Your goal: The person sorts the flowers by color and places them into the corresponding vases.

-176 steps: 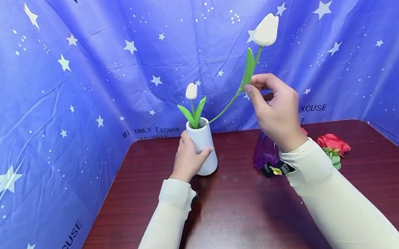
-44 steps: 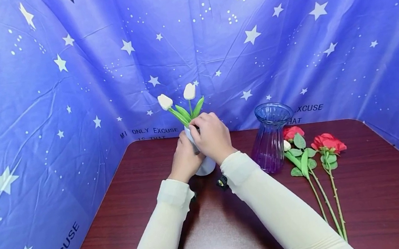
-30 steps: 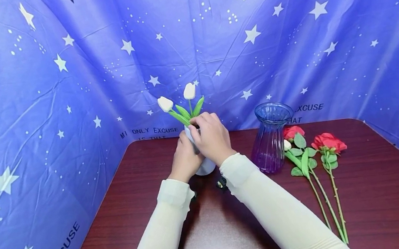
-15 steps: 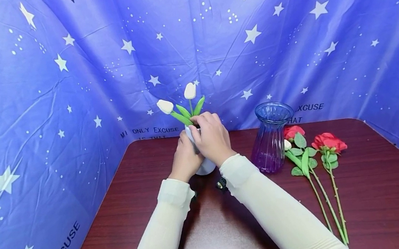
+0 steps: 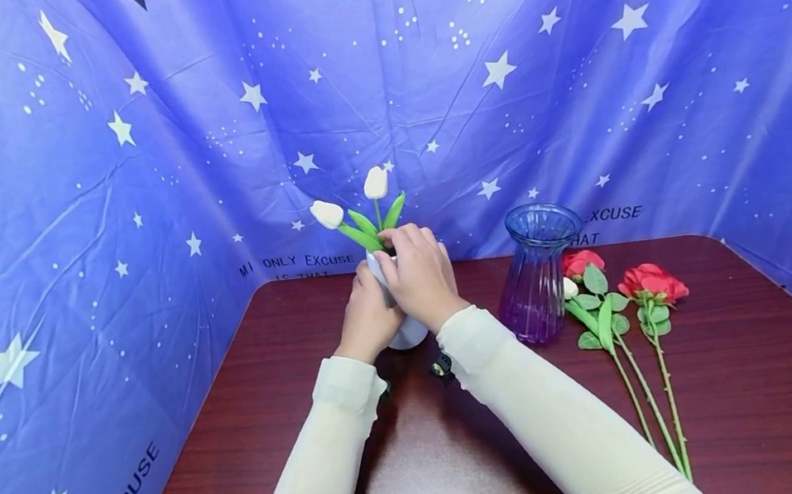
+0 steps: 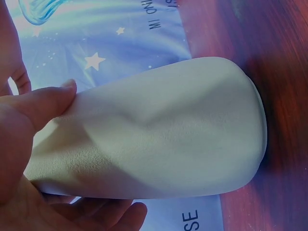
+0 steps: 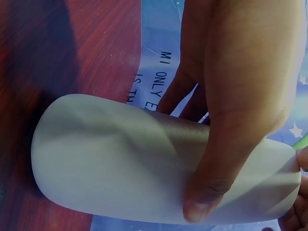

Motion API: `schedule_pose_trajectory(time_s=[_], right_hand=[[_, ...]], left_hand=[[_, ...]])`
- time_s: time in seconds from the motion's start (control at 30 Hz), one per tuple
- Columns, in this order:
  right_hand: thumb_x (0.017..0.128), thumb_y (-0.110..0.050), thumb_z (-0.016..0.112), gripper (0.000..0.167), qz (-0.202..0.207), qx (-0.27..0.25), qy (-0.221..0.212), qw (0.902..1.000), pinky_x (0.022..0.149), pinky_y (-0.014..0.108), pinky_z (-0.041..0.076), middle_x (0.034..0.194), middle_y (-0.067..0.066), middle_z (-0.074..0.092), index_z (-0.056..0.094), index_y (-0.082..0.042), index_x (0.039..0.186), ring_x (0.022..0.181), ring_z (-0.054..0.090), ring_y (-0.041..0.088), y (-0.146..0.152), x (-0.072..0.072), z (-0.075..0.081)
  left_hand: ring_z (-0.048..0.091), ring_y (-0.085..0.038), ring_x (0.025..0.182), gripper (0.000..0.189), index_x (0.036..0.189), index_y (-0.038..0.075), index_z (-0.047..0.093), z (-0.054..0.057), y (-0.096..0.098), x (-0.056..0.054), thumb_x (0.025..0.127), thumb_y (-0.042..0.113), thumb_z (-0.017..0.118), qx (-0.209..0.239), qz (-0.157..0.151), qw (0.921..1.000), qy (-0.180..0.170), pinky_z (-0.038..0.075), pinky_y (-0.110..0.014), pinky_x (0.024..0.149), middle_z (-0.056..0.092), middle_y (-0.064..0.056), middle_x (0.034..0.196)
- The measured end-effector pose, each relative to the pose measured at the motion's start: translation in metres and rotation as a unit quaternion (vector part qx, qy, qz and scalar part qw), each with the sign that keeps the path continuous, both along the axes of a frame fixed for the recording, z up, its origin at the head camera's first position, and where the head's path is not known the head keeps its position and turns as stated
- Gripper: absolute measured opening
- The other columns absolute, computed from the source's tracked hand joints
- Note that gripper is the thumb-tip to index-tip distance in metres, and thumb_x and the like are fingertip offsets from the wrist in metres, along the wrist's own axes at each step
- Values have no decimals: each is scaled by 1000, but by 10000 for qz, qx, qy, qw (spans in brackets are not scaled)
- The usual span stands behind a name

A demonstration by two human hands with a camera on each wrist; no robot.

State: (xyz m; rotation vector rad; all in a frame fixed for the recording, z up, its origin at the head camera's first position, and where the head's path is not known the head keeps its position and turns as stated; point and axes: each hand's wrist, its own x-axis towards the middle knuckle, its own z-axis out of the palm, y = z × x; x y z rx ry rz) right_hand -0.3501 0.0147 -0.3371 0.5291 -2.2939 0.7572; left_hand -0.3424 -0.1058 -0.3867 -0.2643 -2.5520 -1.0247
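Note:
A white vase (image 5: 408, 335) stands on the table, gripped round its side by my left hand (image 5: 366, 318). The left wrist view shows that thumb and fingers of the left hand (image 6: 19, 134) on opposite sides of the vase (image 6: 183, 130). My right hand (image 5: 424, 277) is at the mouth, its thumb and fingertips pinching the lower part of a white tulip (image 5: 327, 214) that leans left. Another white tulip (image 5: 376, 183) rises upright from the vase. At the right wrist view's edge, fingers of the right hand (image 7: 296, 202) touch the rim; the stem ends are hidden.
To the right stands a ribbed blue-purple glass vase (image 5: 536, 287). Beside it lie a red rose (image 5: 650, 284), another red rose (image 5: 582, 262) and a white tulip (image 5: 570, 288), stems pointing forward. Starry blue cloth (image 5: 216, 137) surrounds the dark red table (image 5: 413, 487).
From being held up at the right, the tulip has come down into the white vase with my right hand. Lately its bloom has tipped slightly further left and down. My left hand keeps its grip.

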Motion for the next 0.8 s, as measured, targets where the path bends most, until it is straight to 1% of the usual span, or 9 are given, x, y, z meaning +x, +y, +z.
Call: schedule_pose_trajectory(time_s=[0.1, 0.23, 0.43, 0.6, 0.7, 0.8], right_hand=[[104, -32, 60, 32, 24, 7, -100, 9999, 87, 46, 45, 119, 5, 66, 67, -13, 128, 112, 56, 27, 2, 2, 1], [103, -31, 61, 33, 223, -92, -185, 9995, 88, 47, 44, 120, 6, 66, 65, -13, 130, 112, 57, 27, 6, 2, 0], [102, -27, 61, 31, 557, -340, -128, 9978, 91, 48, 46, 118, 7, 67, 67, -10, 128, 112, 60, 27, 13, 4, 3], [101, -24, 63, 29, 664, -560, 39, 9962, 90, 49, 46, 119, 8, 68, 70, -9, 124, 111, 62, 28, 19, 10, 10], [101, -25, 63, 28, 637, -522, 57, 9966, 89, 48, 45, 120, 6, 68, 71, -10, 124, 112, 62, 27, 25, 15, 13], [101, -24, 63, 27, 659, -450, 75, 9968, 88, 49, 45, 120, 6, 68, 71, -10, 122, 114, 61, 27, 33, 22, 14]], left_hand=[[62, -43, 119, 86, 152, 0, 28, -1, 1, -1, 86, 28, 76, -16, 24, 10000, -7, 52, -56, 100, 51, -28, 139], [63, -42, 118, 87, 151, 0, 32, 0, 1, 0, 85, 34, 78, -58, 101, 9999, -24, 53, -57, 98, 55, -26, 136], [65, -43, 112, 90, 149, 0, 36, 0, 2, 2, 82, 38, 82, -11, 128, 9999, -42, 54, -58, 94, 58, -25, 132], [65, -40, 108, 92, 147, 1, 41, -2, 0, -1, 78, 44, 85, 21, 191, 9997, -161, 55, -56, 93, 57, -21, 130], [65, -37, 107, 91, 145, 3, 45, -3, -2, -3, 76, 46, 86, 106, 244, 9994, -234, 56, -54, 92, 57, -18, 128], [64, -36, 108, 92, 144, 5, 46, -3, -4, -5, 75, 47, 88, 170, 215, 9993, -248, 56, -54, 92, 58, -16, 127]])
